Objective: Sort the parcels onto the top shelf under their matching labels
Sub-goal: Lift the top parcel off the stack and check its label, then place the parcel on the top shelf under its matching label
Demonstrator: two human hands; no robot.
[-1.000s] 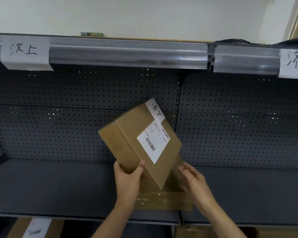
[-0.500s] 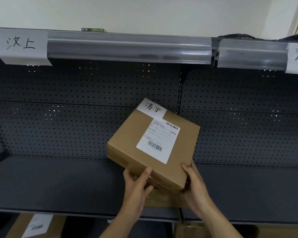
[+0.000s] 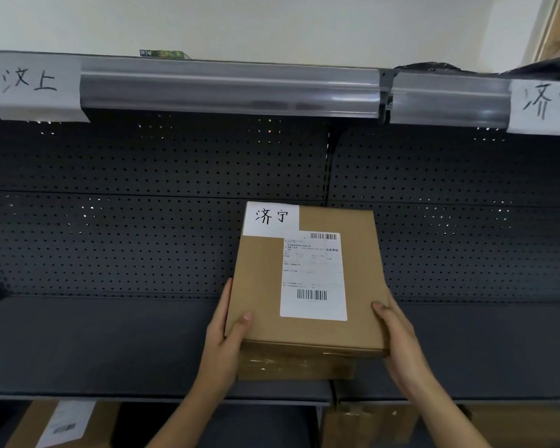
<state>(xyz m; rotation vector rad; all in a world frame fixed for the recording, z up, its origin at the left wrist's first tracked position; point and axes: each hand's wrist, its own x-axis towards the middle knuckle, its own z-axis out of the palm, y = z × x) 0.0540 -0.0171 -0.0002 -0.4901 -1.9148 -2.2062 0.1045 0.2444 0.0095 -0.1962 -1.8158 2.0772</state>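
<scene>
I hold a flat brown cardboard parcel (image 3: pixel 259 286) with both hands in front of the dark shelf. A white tag reading 济宁 (image 3: pixel 271 218) sits on its top left corner, above a shipping label (image 3: pixel 312 276). My left hand (image 3: pixel 227 334) grips its near left corner and my right hand (image 3: pixel 398 337) its near right corner. A second taped parcel (image 3: pixel 295 365) lies on the shelf right under it. On the top shelf rail (image 3: pixel 230 92) hang a paper label 汶上 (image 3: pixel 33 85) at the left and a label 济宁 (image 3: pixel 545 105) at the right.
The grey middle shelf (image 3: pixel 94 344) stretches left and right of the parcels, with a perforated back panel (image 3: pixel 143 205) behind. More cardboard boxes (image 3: pixel 65 425) stand on the level below. Black bags (image 3: pixel 434 66) lie on the top shelf at the right.
The parcel has turned from tilted on its corner to lying flat and square with its label facing me. My right hand has taken hold of its right corner.
</scene>
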